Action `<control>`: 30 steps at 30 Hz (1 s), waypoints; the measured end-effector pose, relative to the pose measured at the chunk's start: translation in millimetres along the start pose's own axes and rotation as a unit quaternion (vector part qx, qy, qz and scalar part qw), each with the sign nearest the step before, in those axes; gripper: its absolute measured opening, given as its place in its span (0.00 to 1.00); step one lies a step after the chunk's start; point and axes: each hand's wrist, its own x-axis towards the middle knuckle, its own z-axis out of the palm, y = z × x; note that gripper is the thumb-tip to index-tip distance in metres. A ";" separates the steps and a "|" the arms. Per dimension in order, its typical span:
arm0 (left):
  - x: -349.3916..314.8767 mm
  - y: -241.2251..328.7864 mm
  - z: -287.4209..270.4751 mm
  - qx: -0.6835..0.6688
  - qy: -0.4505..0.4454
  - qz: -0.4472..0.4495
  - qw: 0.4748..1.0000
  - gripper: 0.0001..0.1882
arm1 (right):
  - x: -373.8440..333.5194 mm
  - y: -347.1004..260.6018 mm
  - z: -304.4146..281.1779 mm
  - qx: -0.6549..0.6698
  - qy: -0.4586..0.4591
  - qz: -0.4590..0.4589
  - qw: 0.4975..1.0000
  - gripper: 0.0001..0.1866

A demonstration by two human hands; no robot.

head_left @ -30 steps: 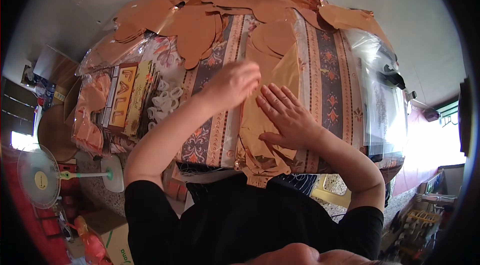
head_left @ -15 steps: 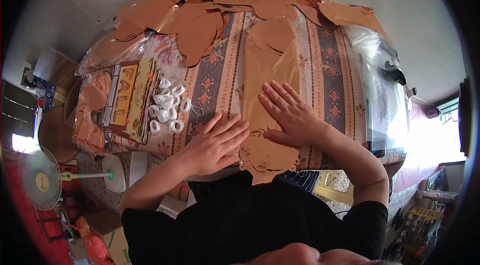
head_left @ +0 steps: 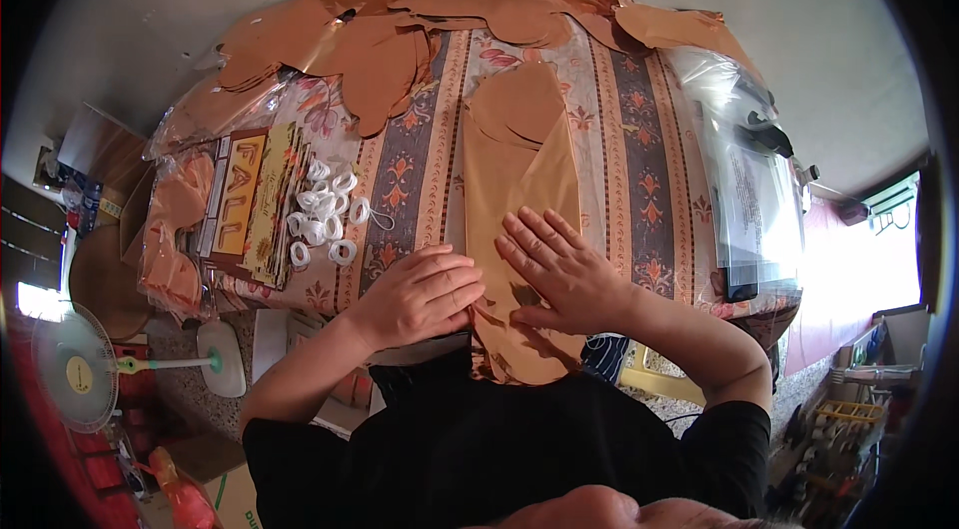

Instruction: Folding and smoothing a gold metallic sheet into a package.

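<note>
The right hand (head_left: 561,274) is lying flat, palm down; the left hand (head_left: 420,297) is curving slightly; both forearms (head_left: 694,331) are angling inward.

Decent daylight overall, mostly from the window (head_left: 896,254) on the right, which is totally blown out. Glare washes over the clear plastic sleeves (head_left: 771,239) on that side, and the gold foil (head_left: 552,179) has a soft sheen. Lower corners get pretty murky. Usual fisheye stuff: black rim, surface (head_left: 400,179) edges bowing. Middle's reasonably sharp, small details out at the sides go mushy.
</note>
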 end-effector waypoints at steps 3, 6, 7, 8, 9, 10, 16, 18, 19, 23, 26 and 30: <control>8.3 -10.4 0.0 0.085 0.015 0.049 0.995 0.14 | -0.8 -2.2 -0.4 -0.017 0.001 0.000 1.000 0.44; 22.9 -17.6 -0.9 0.111 0.003 0.076 0.991 0.12 | -2.5 -1.5 -0.1 -0.012 -0.003 0.007 1.000 0.44; 26.2 -23.1 3.5 0.117 0.010 0.086 0.989 0.11 | -3.1 -0.8 0.6 -0.010 -0.001 0.008 1.000 0.44; 28.4 -27.3 6.1 0.121 0.011 0.085 0.989 0.11 | -2.6 -1.8 0.5 -0.013 0.001 0.007 1.000 0.44; 30.7 -31.1 8.5 0.125 0.004 0.094 0.988 0.11 | -2.1 -2.7 0.3 -0.015 0.002 0.004 1.000 0.44; 32.2 -31.8 9.5 0.129 -0.004 0.103 0.986 0.12 | -1.8 -3.6 0.1 -0.019 0.001 0.001 1.000 0.45; 33.6 -37.6 11.5 0.061 -0.033 0.078 0.995 0.12 | -6.6 15.0 -13.6 0.201 0.033 0.030 0.979 0.39; 31.1 -37.4 13.5 0.044 -0.038 0.060 0.997 0.12 | -17.3 33.3 -22.8 0.326 0.086 0.042 0.940 0.35; 30.9 -37.2 15.4 0.015 -0.015 0.038 0.999 0.12 | -23.7 45.2 -29.0 0.227 0.102 0.035 0.968 0.29; 30.4 -36.9 19.3 -0.044 0.042 0.006 0.998 0.11 | -33.4 47.8 -39.6 -0.014 0.113 0.040 0.993 0.20; 31.8 -37.4 17.5 -0.053 0.053 -0.015 0.997 0.11 | -23.9 42.1 -32.8 0.011 0.130 -0.035 0.991 0.22; 32.1 -40.7 17.0 -0.067 0.047 -0.033 0.996 0.11 | -12.6 42.5 -36.8 0.024 0.104 -0.082 0.991 0.17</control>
